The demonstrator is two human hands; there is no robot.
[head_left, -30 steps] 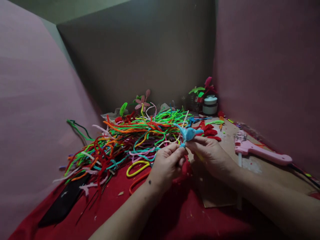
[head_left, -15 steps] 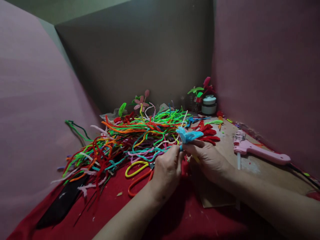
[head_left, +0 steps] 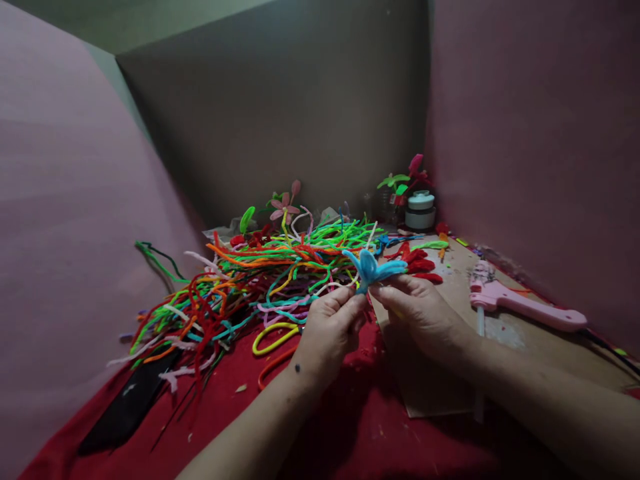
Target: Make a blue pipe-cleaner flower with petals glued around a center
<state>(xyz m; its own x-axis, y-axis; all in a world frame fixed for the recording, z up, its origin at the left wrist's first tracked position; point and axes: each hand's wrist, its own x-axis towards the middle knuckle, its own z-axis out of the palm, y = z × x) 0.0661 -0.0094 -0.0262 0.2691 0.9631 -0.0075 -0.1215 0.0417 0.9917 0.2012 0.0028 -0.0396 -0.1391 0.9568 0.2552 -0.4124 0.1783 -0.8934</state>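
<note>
A small blue pipe-cleaner flower (head_left: 371, 268) with looped petals is held up above the red cloth. My left hand (head_left: 331, 328) pinches its base from below, fingers closed. My right hand (head_left: 419, 313) grips the same flower from the right, thumb and fingers pressed together under the petals. Both hands meet at the flower's stem. Behind them lies a big tangle of coloured pipe cleaners (head_left: 250, 280).
A pink glue gun (head_left: 520, 305) lies on a cardboard sheet (head_left: 450, 387) at the right. Red petal pieces (head_left: 417, 263), a small jar (head_left: 420, 210) and finished flowers (head_left: 285, 205) stand at the back. Yellow and orange loops (head_left: 273, 337) lie near the left hand. Pink walls close in both sides.
The blue flower has been turned between my fingers, so its petals now spread upward. Both hands stay in nearly the same spot, still pinching it.
</note>
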